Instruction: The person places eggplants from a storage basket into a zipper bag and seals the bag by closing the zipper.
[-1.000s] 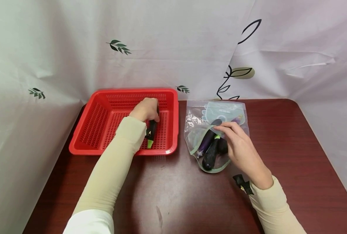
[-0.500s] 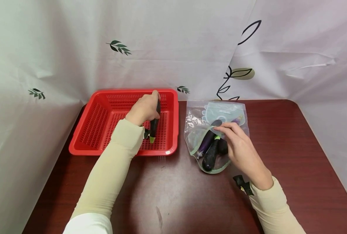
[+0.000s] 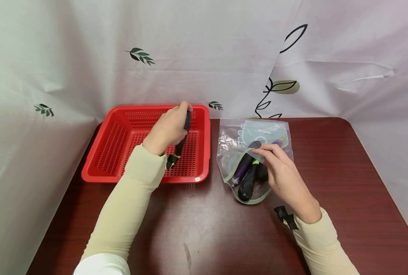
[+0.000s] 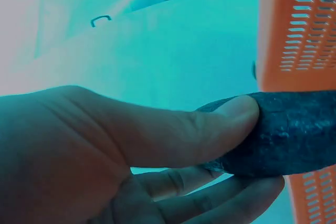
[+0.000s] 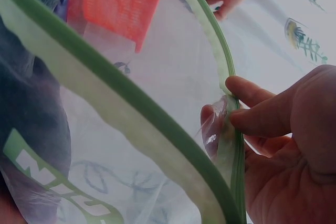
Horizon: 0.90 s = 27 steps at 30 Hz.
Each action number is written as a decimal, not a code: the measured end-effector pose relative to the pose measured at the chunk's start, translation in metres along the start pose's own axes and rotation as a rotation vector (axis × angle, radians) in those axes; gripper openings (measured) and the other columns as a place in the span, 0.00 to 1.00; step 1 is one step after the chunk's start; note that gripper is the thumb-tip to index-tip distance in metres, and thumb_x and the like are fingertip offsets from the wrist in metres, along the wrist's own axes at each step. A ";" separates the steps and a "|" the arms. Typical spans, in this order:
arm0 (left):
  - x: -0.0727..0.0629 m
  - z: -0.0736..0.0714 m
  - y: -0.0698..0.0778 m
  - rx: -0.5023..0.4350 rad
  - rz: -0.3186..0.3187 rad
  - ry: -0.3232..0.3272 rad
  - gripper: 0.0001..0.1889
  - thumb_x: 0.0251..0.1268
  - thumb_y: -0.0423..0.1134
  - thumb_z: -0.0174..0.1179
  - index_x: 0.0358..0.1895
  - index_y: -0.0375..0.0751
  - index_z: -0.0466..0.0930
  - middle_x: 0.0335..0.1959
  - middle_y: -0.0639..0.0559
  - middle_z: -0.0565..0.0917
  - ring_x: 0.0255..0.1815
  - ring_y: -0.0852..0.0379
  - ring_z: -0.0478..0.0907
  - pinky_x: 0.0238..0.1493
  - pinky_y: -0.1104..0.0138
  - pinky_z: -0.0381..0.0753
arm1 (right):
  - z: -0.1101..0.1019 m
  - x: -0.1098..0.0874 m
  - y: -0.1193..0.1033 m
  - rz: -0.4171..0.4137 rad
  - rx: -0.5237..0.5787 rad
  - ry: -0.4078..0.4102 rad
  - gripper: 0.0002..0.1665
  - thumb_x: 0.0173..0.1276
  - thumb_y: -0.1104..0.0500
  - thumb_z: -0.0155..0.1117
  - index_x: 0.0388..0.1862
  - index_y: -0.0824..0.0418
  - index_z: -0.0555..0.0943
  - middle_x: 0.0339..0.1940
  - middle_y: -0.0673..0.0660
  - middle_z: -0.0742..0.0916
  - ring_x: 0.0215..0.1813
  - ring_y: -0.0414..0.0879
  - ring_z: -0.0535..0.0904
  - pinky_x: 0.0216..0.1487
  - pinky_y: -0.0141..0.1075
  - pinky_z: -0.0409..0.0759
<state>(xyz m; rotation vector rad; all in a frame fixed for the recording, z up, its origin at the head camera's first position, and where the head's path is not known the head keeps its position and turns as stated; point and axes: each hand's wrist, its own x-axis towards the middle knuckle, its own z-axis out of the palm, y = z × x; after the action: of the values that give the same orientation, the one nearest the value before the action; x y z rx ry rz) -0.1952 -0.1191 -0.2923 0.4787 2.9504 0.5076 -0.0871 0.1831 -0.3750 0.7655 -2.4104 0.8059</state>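
Observation:
My left hand (image 3: pixel 166 130) grips a long, dark eggplant (image 3: pixel 184 139) over the right side of the red plastic basket (image 3: pixel 205 152). In the left wrist view, the thumb lies along one side of the eggplant (image 4: pixel 302 129) and the fingers along the other. To the right, a clear zip bag (image 3: pixel 226 143) lies on the table with its mouth toward me. My right hand (image 3: pixel 286 177) pinches its upper lip, where the green zip strip (image 5: pixel 131 98) gapes in the right wrist view. Several dark eggplants (image 3: pixel 247 185) lie inside the bag.
A dark red-brown table (image 3: pixel 204 233) carries both basket and bag. White cloth with leaf prints (image 3: pixel 204 49) hangs behind and at both sides. The basket's raised rim (image 3: pixel 121 178) stands between its inside and the bag.
My left hand has risen and shifted slightly toward the basket's back right with the eggplant, whose lower end has moved up. My right hand and the bag have stayed in place.

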 end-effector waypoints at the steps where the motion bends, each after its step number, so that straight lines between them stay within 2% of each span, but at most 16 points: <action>1: -0.002 -0.001 0.001 -0.005 0.011 0.018 0.31 0.59 0.24 0.63 0.65 0.38 0.63 0.53 0.37 0.77 0.52 0.40 0.77 0.55 0.50 0.77 | 0.000 0.000 0.000 0.000 0.000 0.001 0.26 0.59 0.84 0.56 0.54 0.68 0.81 0.51 0.62 0.81 0.54 0.53 0.77 0.53 0.39 0.73; 5: -0.008 -0.003 0.005 -0.035 0.039 0.072 0.30 0.57 0.25 0.67 0.62 0.39 0.65 0.50 0.39 0.78 0.51 0.40 0.78 0.55 0.49 0.77 | 0.000 0.000 0.000 0.000 0.001 0.001 0.26 0.59 0.84 0.56 0.55 0.68 0.81 0.51 0.62 0.81 0.54 0.53 0.77 0.53 0.39 0.74; 11: -0.018 -0.005 0.010 -0.078 0.056 0.138 0.29 0.55 0.25 0.68 0.58 0.40 0.66 0.45 0.42 0.78 0.46 0.42 0.78 0.48 0.50 0.80 | 0.000 -0.001 0.000 -0.001 0.004 0.000 0.27 0.59 0.84 0.56 0.55 0.68 0.81 0.52 0.62 0.81 0.54 0.53 0.77 0.53 0.39 0.74; 20: -0.035 -0.007 0.018 -0.109 0.104 0.233 0.27 0.54 0.25 0.70 0.55 0.40 0.67 0.46 0.42 0.79 0.48 0.44 0.79 0.51 0.49 0.80 | -0.001 -0.001 0.000 0.003 0.004 -0.009 0.27 0.60 0.84 0.56 0.55 0.67 0.81 0.52 0.62 0.81 0.54 0.52 0.77 0.53 0.39 0.74; 27: -0.051 -0.008 0.025 -0.136 0.135 0.299 0.27 0.53 0.26 0.74 0.52 0.40 0.69 0.46 0.45 0.81 0.44 0.46 0.80 0.49 0.53 0.80 | -0.001 -0.001 0.000 0.004 0.004 -0.011 0.27 0.60 0.84 0.56 0.56 0.67 0.81 0.52 0.62 0.80 0.55 0.53 0.77 0.54 0.40 0.74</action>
<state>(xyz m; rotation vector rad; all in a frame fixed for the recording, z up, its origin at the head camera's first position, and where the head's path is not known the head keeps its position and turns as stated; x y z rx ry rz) -0.1412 -0.1154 -0.2734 0.6402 3.1464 0.8594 -0.0862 0.1838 -0.3748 0.7685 -2.4219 0.8102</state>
